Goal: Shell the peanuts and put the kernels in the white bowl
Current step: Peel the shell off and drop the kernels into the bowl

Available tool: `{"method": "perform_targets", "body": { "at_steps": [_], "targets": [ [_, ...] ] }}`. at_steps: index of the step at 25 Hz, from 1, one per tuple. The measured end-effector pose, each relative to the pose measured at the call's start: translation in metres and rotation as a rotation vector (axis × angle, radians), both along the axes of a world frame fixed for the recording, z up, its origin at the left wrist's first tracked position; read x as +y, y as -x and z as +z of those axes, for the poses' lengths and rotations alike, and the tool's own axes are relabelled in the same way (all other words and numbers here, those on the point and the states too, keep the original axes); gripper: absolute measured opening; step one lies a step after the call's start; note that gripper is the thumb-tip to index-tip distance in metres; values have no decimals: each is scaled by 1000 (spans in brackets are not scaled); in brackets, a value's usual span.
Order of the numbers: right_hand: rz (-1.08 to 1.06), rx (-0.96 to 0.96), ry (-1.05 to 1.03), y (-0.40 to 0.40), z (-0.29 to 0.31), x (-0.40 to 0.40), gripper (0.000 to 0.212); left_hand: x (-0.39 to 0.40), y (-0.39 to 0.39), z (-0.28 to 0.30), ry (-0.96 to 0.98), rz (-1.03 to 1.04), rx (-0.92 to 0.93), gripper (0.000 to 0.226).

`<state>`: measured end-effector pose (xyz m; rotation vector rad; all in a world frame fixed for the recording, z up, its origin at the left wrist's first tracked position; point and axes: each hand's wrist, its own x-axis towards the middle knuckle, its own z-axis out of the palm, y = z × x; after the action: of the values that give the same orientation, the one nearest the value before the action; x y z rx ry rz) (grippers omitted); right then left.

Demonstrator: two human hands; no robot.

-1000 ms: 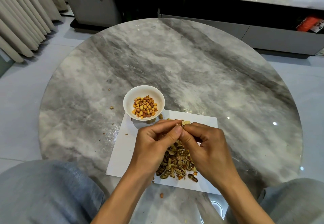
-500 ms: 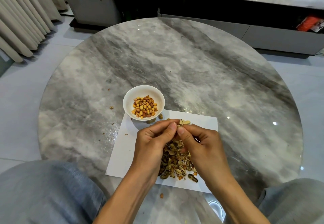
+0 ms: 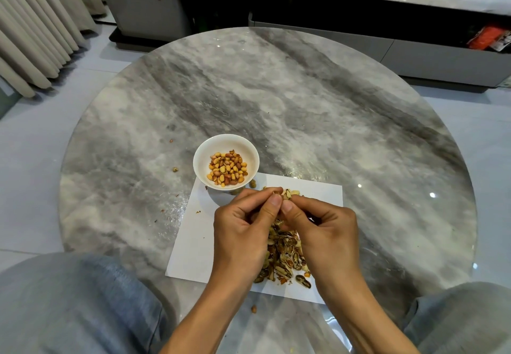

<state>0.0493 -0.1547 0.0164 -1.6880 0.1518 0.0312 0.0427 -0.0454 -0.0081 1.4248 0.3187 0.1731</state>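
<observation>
Head view of a seated person at a round, grey-veined marble desk [image 3: 304,99]. The left hand [image 3: 243,232] and the right hand [image 3: 323,232] meet above a white sheet of paper [image 3: 193,232] that lies on the near part of the desk. Both hands have curled fingers, and their thumbs and forefingers pinch a single peanut [image 3: 284,194] between them; its cracked shell shows just above the two thumb tips, which lie side by side and almost touching. Whether a kernel is exposed inside the shell cannot be told. Below the hands, partly hidden by them, a heap of empty shells [image 3: 284,259] rests on the paper, with one whole-looking pod at its near right edge. The white bowl [image 3: 226,143] stands just beyond the left hand, its base on the far left corner of the paper; it holds a shallow layer of kernels [image 3: 227,168], yellow and reddish-brown. A few crumbs [image 3: 174,169] of shell lie on the bare desk left of the bowl, and another fragment lies near the desk's front edge between the forearms. The person's knees, in grey fabric, fill the lower corners. Beyond the desk stands a low cabinet [image 3: 414,52]; pleated curtains [image 3: 33,29] hang at upper left.
</observation>
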Motion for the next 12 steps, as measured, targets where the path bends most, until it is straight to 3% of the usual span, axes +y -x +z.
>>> {"method": "perform_targets", "body": {
  "at_steps": [4, 9, 12],
  "targets": [
    [-68, 164, -195, 0, -7, 2, 21, -6, 3, -1, -98, 44, -21, 24],
    [-68, 331, -480, -4, -10, 3, 18, -5, 0, 1, 124, 50, 55, 18],
    [-98, 428, -574, -7, -9, 0, 22, -3, -2, 0, 134, 20, 72, 16]
  ]
}}
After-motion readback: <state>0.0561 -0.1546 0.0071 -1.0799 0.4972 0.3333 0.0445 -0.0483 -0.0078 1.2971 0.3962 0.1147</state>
